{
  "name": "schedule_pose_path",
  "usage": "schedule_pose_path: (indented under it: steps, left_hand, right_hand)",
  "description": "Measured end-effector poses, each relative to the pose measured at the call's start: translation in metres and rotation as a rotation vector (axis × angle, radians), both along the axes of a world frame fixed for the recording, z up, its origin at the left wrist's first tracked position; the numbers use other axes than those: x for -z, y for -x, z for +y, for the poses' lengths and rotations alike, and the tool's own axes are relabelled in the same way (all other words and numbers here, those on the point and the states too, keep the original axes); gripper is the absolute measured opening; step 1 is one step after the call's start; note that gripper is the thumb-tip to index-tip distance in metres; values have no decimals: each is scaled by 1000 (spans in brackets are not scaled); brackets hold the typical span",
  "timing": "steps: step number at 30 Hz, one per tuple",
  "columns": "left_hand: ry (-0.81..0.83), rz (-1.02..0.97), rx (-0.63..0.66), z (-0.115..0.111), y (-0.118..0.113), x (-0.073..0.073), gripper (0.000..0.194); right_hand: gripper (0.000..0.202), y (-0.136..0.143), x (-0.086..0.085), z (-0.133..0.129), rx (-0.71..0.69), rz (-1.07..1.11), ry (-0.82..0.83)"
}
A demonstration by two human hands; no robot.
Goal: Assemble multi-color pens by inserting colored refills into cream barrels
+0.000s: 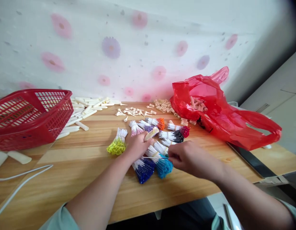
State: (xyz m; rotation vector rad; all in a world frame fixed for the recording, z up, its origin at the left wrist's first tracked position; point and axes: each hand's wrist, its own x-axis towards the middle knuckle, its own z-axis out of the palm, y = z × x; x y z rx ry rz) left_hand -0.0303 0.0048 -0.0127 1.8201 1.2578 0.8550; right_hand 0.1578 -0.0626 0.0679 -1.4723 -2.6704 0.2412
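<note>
My left hand [137, 146] is closed around a cream plastic pen barrel [151, 134], whose end sticks out above the fingers. My right hand [187, 158], fingers curled in, pinches a thin white pen refill [154, 157] that reaches across toward the left hand; whether its far end touches the barrel is hidden. Beneath and around both hands lie banded refill bundles with coloured ends: dark blue [143, 171], light blue [164, 166], yellow [116, 146], black [178, 136], dark red [184, 131], orange [159, 122] and others partly covered.
A red plastic basket [54, 124] stands at left, beside a pile of cream tubes [90, 107]. Small cream pointed pieces [132, 111] and ribbed pieces [163, 105] lie at the back. A red plastic bag [224, 118] holds more pieces. A white cable [25, 182] crosses the left side.
</note>
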Motion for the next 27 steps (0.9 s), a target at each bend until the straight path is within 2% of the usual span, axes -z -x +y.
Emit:
schedule_pose_path:
  steps: [3,5,6,8,10,13,15,18,21,24,27]
  left_hand:
    - [65,-54,193,-7,3,-10,31]
    - [171,-165,371,-10,5,-13,28]
    - [220,-229,390,-11,6,-14,26]
    - [243,-315,298,-10,8,-13,23]
    - [169,-380,161,-8,10,-12,23]
    - [70,-512,53,-5,10,-11,23]
    - [56,-557,14,-4,10,-10,23]
    - [52,-543,-7,-4,8,-6,27]
    - [67,-541,-17,-7,7,-4,24]
    - [63,-495,0,-7,6,-6,22]
    - [-57,-412,1,-4,7,-11,21]
  right_hand:
    - [16,-18,-10,23,-143,133,34]
    - [17,-19,-10,38,-237,192,33]
    - [16,-17,-9,45,-257,238,31]
    - [12,-9,-2,57,-233,410,49]
    - [5,-1,9,67,-177,701,120]
    - [17,9,30,77,-130,1158,268]
    - [17,13,42,79,-115,1328,342]
    - [15,17,52,78,-93,1399,365]
    - [12,20,54,74,-72,1366,264]
    - [8,18,48,69,-55,1242,99]
    - [4,6,33,55,-79,1141,-81]
